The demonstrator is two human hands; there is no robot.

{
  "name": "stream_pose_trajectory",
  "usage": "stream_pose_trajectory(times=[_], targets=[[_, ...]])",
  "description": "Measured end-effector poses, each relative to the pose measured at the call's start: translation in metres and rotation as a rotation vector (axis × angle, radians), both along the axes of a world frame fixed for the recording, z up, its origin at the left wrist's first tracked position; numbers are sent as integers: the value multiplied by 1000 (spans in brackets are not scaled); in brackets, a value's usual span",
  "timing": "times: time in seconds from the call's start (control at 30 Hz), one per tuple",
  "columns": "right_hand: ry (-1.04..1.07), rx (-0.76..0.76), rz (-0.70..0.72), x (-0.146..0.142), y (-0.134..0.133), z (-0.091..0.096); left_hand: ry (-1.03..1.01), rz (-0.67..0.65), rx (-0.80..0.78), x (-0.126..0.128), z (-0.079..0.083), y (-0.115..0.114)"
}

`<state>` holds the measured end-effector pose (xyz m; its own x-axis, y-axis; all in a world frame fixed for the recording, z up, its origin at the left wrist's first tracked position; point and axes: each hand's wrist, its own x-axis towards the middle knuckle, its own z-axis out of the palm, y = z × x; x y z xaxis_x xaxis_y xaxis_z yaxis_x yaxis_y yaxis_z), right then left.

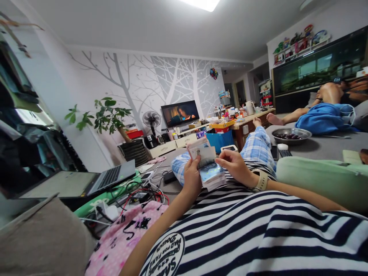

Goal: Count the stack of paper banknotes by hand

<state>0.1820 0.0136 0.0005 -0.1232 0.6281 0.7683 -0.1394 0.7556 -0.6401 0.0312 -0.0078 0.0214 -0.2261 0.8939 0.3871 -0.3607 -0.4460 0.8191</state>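
Observation:
In front of my striped shirt is a small, thick book [212, 173], with pale, pinkish and blue printed pages. It looks open, its layered white page edges facing me; the print is too small to read. My left hand [193, 174] is closed around its left side, thumb lying on the pages. At the opposite edge, my right hand [235, 165] has its fingers curled and thumb and forefinger pinched at a page's edge. A pale watch [261, 180] is on the right wrist. My legs in blue plaid trousers [255, 147] stretch out beyond.
To the left lie an open laptop [110, 178], tangled cables [143, 193] and a pink cloth [129, 234]. On the right are a green cushion [313, 180], a metal bowl [291, 140] of dark round fruit, a remote [285, 152] and another person's leg [290, 116]. A cluttered table [238, 132] stands ahead.

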Motion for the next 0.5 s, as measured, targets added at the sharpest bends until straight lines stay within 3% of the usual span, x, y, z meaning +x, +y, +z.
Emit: stream_pose_trajectory(times=[0.23,0.5], targets=[[128,-140,22,-3,8,0,38,-89,66,-1,-5,5],[101,-83,-23,-2,6,0,51,-87,34,2,-4,4]])
